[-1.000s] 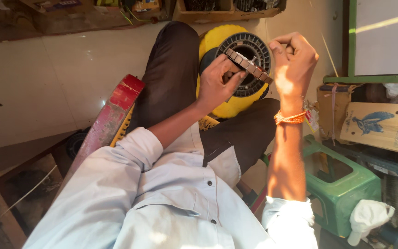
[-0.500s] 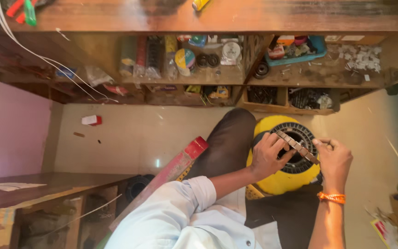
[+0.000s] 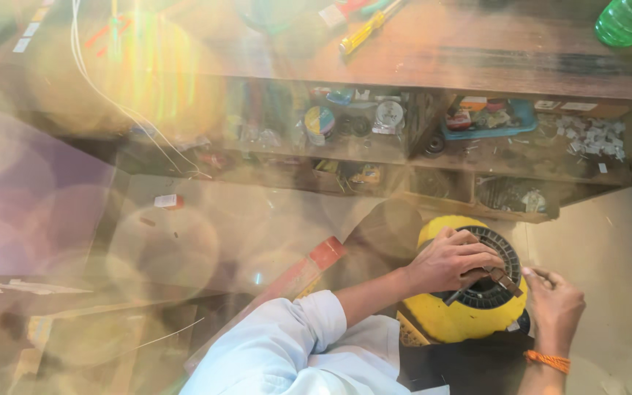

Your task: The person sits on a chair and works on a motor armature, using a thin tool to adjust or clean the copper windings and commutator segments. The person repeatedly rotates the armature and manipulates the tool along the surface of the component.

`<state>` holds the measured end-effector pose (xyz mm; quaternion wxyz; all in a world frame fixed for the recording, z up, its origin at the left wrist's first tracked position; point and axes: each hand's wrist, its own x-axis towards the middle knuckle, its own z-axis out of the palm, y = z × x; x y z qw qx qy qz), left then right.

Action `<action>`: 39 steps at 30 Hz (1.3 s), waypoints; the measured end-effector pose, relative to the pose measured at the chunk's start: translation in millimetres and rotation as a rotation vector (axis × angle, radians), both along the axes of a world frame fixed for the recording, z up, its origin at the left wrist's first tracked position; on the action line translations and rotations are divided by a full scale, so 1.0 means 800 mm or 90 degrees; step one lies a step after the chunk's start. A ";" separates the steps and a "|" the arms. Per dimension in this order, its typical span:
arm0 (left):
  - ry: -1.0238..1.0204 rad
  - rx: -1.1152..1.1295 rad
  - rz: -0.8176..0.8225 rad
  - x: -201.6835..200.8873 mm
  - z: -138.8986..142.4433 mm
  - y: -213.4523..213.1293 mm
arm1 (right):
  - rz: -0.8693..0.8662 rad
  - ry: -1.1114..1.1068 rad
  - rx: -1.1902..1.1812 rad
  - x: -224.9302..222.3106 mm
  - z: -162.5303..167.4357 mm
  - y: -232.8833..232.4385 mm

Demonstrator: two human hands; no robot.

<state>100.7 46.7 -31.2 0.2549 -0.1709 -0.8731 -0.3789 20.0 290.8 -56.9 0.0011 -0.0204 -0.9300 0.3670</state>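
Your left hand (image 3: 448,257) lies curled across the black ribbed grille of the round yellow housing (image 3: 462,318) in your lap, fingers pinching one end of a thin flat metal strip (image 3: 497,278); your right hand (image 3: 554,303) pinches its other end, likely to steady it. Beyond the housing, worn wooden shelves (image 3: 433,157) hold small parts.

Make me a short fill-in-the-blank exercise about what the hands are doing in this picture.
1. Both hands hold a thin strip over a round housing coloured ____.
2. The left hand comes out of a rolled-up ____ sleeve.
3. The right hand wears an ____ band at the wrist.
4. On the wooden top lies a screwdriver with a ____ handle.

Missing words: yellow; white; orange; yellow
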 end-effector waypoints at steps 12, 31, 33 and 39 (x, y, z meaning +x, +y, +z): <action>-0.111 -0.045 -0.104 -0.026 0.014 -0.018 | 0.017 0.005 -0.138 0.051 0.107 0.020; -0.039 0.116 -0.268 -0.044 0.003 -0.013 | 0.140 0.006 -0.191 0.147 0.172 -0.054; -0.106 0.106 -0.269 -0.042 0.006 -0.013 | 0.105 -0.027 -0.215 0.151 0.166 -0.054; -0.109 0.083 -0.256 -0.029 0.034 -0.015 | 0.081 0.019 -0.146 0.165 0.173 -0.063</action>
